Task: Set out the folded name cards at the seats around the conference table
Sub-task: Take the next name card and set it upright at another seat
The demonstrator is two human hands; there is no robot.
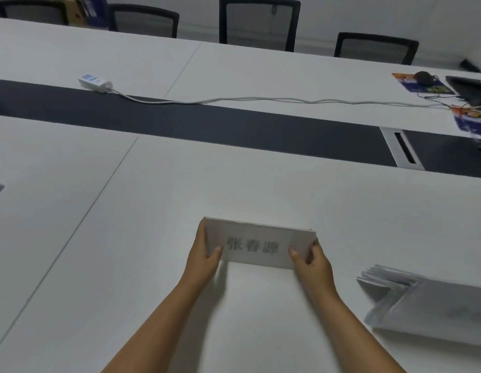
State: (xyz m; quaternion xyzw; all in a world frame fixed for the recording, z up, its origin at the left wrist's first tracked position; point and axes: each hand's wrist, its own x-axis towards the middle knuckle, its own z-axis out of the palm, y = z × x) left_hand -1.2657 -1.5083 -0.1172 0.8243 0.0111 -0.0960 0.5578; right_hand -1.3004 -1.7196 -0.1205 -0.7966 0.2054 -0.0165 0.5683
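Observation:
A folded white name card [256,244] with dark printed characters stands on the white conference table [153,211], its printed face toward me. My left hand [204,255] grips its left end, thumb on the front. My right hand [310,261] grips its right end the same way. A stack of several more folded cards [411,300] lies flat on the table to the right of my right arm.
A dark strip [207,125] runs along the table's middle with a cable slot [403,150]. A white power strip [95,82] and its cord lie beyond it. Coloured mats, a mouse and a laptop [470,87] sit far right. Black mesh chairs [259,22] line the far side.

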